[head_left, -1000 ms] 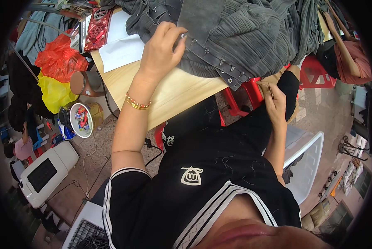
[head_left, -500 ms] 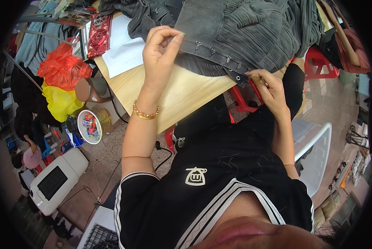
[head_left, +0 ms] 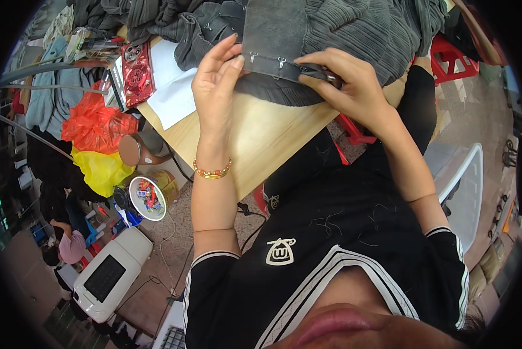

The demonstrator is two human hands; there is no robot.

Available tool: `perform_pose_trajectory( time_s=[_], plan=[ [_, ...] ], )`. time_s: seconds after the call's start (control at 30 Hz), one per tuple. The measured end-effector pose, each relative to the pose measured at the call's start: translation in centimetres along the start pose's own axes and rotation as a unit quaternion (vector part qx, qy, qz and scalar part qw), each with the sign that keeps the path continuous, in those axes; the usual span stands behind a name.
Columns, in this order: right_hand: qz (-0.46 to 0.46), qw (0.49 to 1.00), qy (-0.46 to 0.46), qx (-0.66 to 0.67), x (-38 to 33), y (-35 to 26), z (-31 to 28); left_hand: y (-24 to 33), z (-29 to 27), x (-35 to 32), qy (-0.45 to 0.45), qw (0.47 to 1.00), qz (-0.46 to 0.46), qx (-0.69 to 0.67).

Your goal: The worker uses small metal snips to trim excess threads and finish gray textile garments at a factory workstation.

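A dark grey ribbed garment (head_left: 354, 35) lies heaped over the table's far side. Along its smooth band (head_left: 267, 65) runs a row of small metal hooks (head_left: 281, 61). At the left end of this band is my left hand (head_left: 213, 87), thumb and fingers closed on its edge, index finger raised. From the right, my right hand (head_left: 354, 87) holds a small dark tool (head_left: 314, 71) with a metal part, which looks like thread snips. Its tip is beside the hooks. The rest of the tool is hidden in the palm.
Left on the wooden table (head_left: 255, 139) are white paper (head_left: 171, 93) and a red patterned phone (head_left: 137, 72). Beyond its left edge are red (head_left: 95, 122) and yellow plastic bags (head_left: 101, 171) and a tub of wrapped sweets (head_left: 149, 195). A clear plastic bin (head_left: 467, 192) stands at right.
My right hand has moved left and up along the band, with the dark tool now showing between its fingers. My left hand has shifted slightly down to the band's edge.
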State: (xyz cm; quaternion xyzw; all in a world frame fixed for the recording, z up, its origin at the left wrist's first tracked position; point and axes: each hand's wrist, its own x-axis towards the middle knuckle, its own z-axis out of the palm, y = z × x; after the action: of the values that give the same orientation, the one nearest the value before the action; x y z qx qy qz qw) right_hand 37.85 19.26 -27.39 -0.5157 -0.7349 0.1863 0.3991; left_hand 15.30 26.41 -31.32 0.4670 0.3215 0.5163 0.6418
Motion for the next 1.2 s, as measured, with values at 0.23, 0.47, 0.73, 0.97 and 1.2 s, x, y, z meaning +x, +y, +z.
perform_pose_trajectory(
  time_s=[0.23, 0.47, 0.73, 0.97, 1.2],
  plan=[
    [-0.013, 0.998, 0.062, -0.004, 2.3, -0.6, 2.7, -0.1, -0.1, -0.3, -0.006, 1.000, 0.009, -0.030],
    [0.023, 0.997, 0.071, 0.027, 3.3, -0.7, 3.9, 0.5, 0.2, -0.8, -0.018, 0.999, 0.014, -0.034],
    [0.116, 0.979, 0.030, 0.167, 3.0, -0.7, 2.9, 0.5, 0.5, -0.8, -0.015, 0.998, 0.061, 0.009],
    [0.070, 0.982, 0.027, 0.175, 3.7, -0.7, 2.6, 0.3, 0.3, -0.7, -0.025, 0.977, 0.149, 0.153],
    [0.044, 0.985, 0.004, 0.167, 4.5, -1.7, 2.3, 0.6, 1.2, -0.6, -0.035, 0.971, 0.144, 0.189]
  ],
)
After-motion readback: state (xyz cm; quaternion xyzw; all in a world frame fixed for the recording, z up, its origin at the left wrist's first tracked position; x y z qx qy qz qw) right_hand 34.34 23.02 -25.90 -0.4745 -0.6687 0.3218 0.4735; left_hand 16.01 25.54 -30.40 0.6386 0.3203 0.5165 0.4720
